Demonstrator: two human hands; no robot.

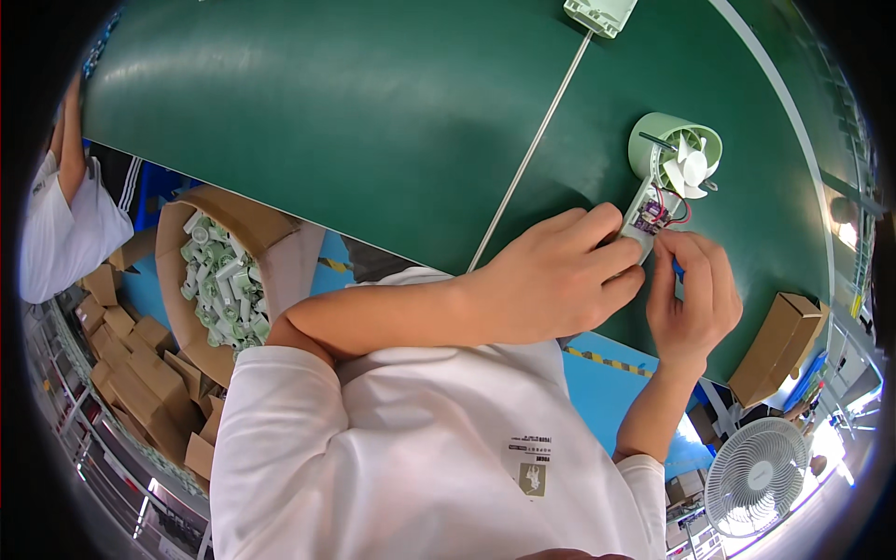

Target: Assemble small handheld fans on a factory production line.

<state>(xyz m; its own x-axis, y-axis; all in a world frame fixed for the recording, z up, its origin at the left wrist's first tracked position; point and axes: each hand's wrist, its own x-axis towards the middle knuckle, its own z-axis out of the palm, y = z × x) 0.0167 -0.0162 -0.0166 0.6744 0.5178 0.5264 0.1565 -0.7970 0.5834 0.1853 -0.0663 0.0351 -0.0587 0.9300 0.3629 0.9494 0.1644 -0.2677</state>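
Observation:
A pale green handheld fan [674,152] lies on the green belt [373,121], its round head with white blades pointing away from me. Its handle is open, showing a small purple circuit board [651,216] with red and black wires. My left hand [551,275] reaches across and pinches the handle just left of the board. My right hand [693,303] is closed around a thin blue tool [679,272] whose tip sits at the board's right side.
A white part [600,13] lies at the belt's far edge. A cardboard box [224,280] of pale green parts stands at my left, with stacked cartons [140,383] below it. Another person's arm [70,140] shows far left. A small carton [777,347] and a white floor fan [756,476] are at right.

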